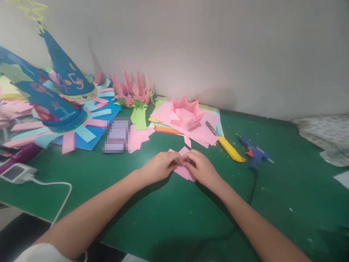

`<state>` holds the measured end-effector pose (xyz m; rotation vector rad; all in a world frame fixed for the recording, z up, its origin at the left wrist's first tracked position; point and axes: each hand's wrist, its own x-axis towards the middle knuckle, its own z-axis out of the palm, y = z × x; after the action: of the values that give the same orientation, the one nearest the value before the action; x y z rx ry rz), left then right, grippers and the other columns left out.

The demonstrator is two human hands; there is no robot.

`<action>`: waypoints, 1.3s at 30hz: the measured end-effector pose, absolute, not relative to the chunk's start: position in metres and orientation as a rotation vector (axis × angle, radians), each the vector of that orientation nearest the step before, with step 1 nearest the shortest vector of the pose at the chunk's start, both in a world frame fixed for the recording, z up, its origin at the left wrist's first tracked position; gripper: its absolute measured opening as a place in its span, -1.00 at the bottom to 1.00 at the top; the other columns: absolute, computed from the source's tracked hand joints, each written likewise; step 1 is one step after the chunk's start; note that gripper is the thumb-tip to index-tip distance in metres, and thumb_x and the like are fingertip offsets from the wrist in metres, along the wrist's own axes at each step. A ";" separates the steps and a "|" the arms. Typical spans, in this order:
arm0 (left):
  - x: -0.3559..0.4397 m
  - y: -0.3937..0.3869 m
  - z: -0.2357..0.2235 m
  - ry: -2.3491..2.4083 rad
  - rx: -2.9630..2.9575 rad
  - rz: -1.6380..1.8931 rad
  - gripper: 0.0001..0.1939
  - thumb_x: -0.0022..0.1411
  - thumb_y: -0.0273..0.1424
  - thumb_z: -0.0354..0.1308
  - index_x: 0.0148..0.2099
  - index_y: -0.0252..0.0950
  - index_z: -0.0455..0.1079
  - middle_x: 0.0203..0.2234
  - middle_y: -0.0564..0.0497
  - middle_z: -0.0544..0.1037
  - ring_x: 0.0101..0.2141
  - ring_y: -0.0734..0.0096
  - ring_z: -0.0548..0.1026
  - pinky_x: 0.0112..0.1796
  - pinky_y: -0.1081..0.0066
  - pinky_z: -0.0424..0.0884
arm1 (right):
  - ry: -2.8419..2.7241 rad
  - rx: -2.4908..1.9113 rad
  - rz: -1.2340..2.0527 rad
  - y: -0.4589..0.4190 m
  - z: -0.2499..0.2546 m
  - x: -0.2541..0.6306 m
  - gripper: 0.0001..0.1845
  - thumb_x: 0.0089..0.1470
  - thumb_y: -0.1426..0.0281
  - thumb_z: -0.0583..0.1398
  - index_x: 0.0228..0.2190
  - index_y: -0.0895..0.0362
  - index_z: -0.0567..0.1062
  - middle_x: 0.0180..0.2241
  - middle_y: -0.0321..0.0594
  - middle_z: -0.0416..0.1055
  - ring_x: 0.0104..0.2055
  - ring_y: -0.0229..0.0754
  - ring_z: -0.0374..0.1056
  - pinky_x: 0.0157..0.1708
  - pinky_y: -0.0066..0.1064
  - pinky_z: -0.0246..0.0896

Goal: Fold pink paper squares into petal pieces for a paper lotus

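Note:
Over the middle of the green table, my left hand (167, 163) and my right hand (198, 164) meet at a small piece of pink paper (185, 173). The fingers of both hands are closed on it, with the fingertips almost touching. Paper corners stick out above and below the fingers, while its centre is partly hidden by them. Just beyond lies a stack of coloured paper (211, 123) with a folded pink paper flower (187, 113) on top. More cut pink paper pieces (139, 137) lie to the left of the stack.
A yellow utility knife (229, 147) with its blade out and a blue glue gun (256, 154) lie at right. Blue paper cone hats (67, 72), a paper crown (133, 91), a blurred phone-like rectangle (117, 135) and a white charger (18, 173) with its cable stand or lie at left.

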<state>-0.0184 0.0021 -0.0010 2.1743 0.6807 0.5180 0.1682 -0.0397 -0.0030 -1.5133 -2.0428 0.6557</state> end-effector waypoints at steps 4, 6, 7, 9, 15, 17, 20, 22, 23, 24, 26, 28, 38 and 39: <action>-0.016 -0.003 -0.002 0.685 2.334 0.541 -0.87 0.21 -0.58 0.00 -0.26 -0.31 0.34 -0.41 0.03 0.50 -0.39 0.46 0.42 -0.36 0.48 0.30 | -2.020 -1.503 0.681 -0.039 -0.001 0.168 -0.85 0.00 0.59 0.13 -0.45 0.13 0.45 -0.42 -0.26 0.31 -0.33 -0.21 0.27 -0.34 -0.40 0.14; -0.015 -0.005 -0.001 0.691 2.396 0.526 -0.84 0.20 -0.60 -0.02 -0.27 -0.32 0.35 -0.41 0.01 0.49 -0.38 0.42 0.42 -0.35 0.46 0.29 | -2.010 -1.511 0.692 -0.038 0.000 0.169 -0.85 0.00 0.58 0.13 -0.44 0.12 0.46 -0.41 -0.26 0.32 -0.33 -0.21 0.27 -0.35 -0.40 0.14; -0.015 -0.006 0.000 0.688 2.420 0.518 -0.82 0.17 -0.62 -0.03 -0.28 -0.32 0.35 -0.41 0.00 0.48 -0.37 0.40 0.41 -0.34 0.45 0.29 | -2.006 -1.517 0.704 -0.038 0.000 0.170 -0.85 0.00 0.57 0.13 -0.42 0.12 0.47 -0.40 -0.25 0.32 -0.34 -0.22 0.27 -0.36 -0.40 0.15; -0.014 -0.006 0.001 0.668 2.462 0.504 -0.77 0.12 -0.68 -0.05 -0.32 -0.32 0.37 -0.44 0.00 0.47 -0.37 0.39 0.40 -0.32 0.44 0.29 | -1.991 -1.544 0.727 -0.037 0.000 0.173 -0.84 0.01 0.55 0.14 -0.37 0.11 0.49 -0.37 -0.26 0.31 -0.37 -0.24 0.28 -0.38 -0.41 0.16; -0.015 -0.007 0.005 0.649 2.567 0.442 -0.71 0.10 -0.70 -0.07 -0.33 -0.33 0.43 -0.44 -0.03 0.44 -0.40 0.41 0.38 -0.34 0.45 0.29 | -1.978 -1.609 0.765 -0.036 -0.001 0.179 -0.79 0.02 0.54 0.16 -0.29 0.10 0.52 -0.37 -0.26 0.30 -0.44 -0.28 0.25 -0.38 -0.40 0.19; -0.015 -0.008 0.004 0.666 2.605 0.415 -0.70 0.11 -0.69 -0.06 -0.31 -0.33 0.45 -0.41 -0.05 0.44 -0.39 0.40 0.38 -0.35 0.45 0.29 | -1.973 -1.612 0.771 -0.037 -0.001 0.180 -0.80 0.03 0.52 0.16 -0.28 0.10 0.52 -0.38 -0.26 0.29 -0.44 -0.28 0.25 -0.36 -0.39 0.21; -0.013 -0.009 0.002 0.673 2.644 0.429 -0.73 0.17 -0.65 -0.06 -0.30 -0.35 0.46 -0.38 -0.07 0.44 -0.39 0.40 0.38 -0.35 0.45 0.30 | -1.971 -1.547 0.770 -0.038 -0.001 0.183 -0.79 0.07 0.50 0.14 -0.28 0.08 0.54 -0.35 -0.24 0.30 -0.35 -0.23 0.30 -0.28 -0.34 0.25; -0.012 -0.009 0.000 0.668 2.654 0.453 -0.75 0.24 -0.57 -0.05 -0.30 -0.36 0.47 -0.38 -0.07 0.43 -0.39 0.41 0.38 -0.34 0.44 0.31 | -1.973 -1.489 0.765 -0.039 -0.002 0.186 -0.76 0.09 0.50 0.11 -0.26 0.06 0.54 -0.30 -0.21 0.32 -0.25 -0.19 0.33 -0.20 -0.30 0.27; -0.011 -0.009 -0.002 0.664 2.657 0.461 -0.75 0.27 -0.54 -0.05 -0.31 -0.36 0.47 -0.39 -0.07 0.43 -0.39 0.41 0.38 -0.33 0.43 0.31 | -1.972 -1.468 0.755 -0.039 -0.002 0.187 -0.75 0.10 0.50 0.09 -0.25 0.06 0.53 -0.28 -0.20 0.33 -0.21 -0.17 0.33 -0.17 -0.28 0.27; -0.010 -0.009 -0.003 0.659 2.663 0.466 -0.75 0.29 -0.51 -0.05 -0.31 -0.36 0.46 -0.38 -0.07 0.43 -0.39 0.41 0.38 -0.32 0.43 0.32 | -1.970 -1.454 0.742 -0.039 -0.002 0.188 -0.73 0.11 0.51 0.07 -0.25 0.05 0.53 -0.27 -0.19 0.34 -0.19 -0.16 0.33 -0.16 -0.26 0.27; -0.009 -0.008 -0.006 0.648 2.679 0.483 -0.73 0.31 -0.51 -0.06 -0.32 -0.36 0.45 -0.36 -0.07 0.44 -0.37 0.42 0.39 -0.30 0.43 0.32 | -1.972 -1.442 0.720 -0.039 -0.002 0.189 -0.72 0.11 0.52 0.05 -0.25 0.06 0.53 -0.25 -0.18 0.36 -0.18 -0.14 0.33 -0.14 -0.23 0.27; -0.009 -0.007 -0.008 0.629 2.685 0.497 -0.74 0.31 -0.53 -0.07 -0.33 -0.37 0.43 -0.34 -0.07 0.44 -0.36 0.42 0.39 -0.29 0.42 0.32 | -1.977 -1.439 0.711 -0.039 -0.003 0.189 -0.72 0.11 0.52 0.05 -0.26 0.07 0.52 -0.25 -0.17 0.37 -0.18 -0.14 0.33 -0.14 -0.22 0.27; -0.006 -0.007 -0.009 0.594 2.617 0.568 -0.78 0.32 -0.49 -0.04 -0.32 -0.36 0.40 -0.36 -0.06 0.51 -0.27 0.36 0.45 -0.18 0.35 0.34 | -2.056 -1.393 0.684 -0.040 -0.003 0.191 -0.76 0.11 0.48 0.09 -0.23 0.06 0.51 -0.22 -0.17 0.37 -0.18 -0.14 0.34 -0.14 -0.23 0.28; -0.005 -0.006 -0.009 0.601 2.616 0.574 -0.79 0.32 -0.49 -0.04 -0.32 -0.36 0.40 -0.37 -0.05 0.52 -0.28 0.36 0.45 -0.19 0.36 0.34 | -2.089 -1.373 0.695 -0.040 -0.001 0.191 -0.76 0.10 0.47 0.12 -0.20 0.05 0.50 -0.20 -0.17 0.36 -0.16 -0.14 0.33 -0.13 -0.24 0.28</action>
<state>-0.0054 -0.0065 -0.0088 2.6164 0.6015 0.5738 0.1912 -0.0400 -0.0014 -1.3731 -2.0887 0.6953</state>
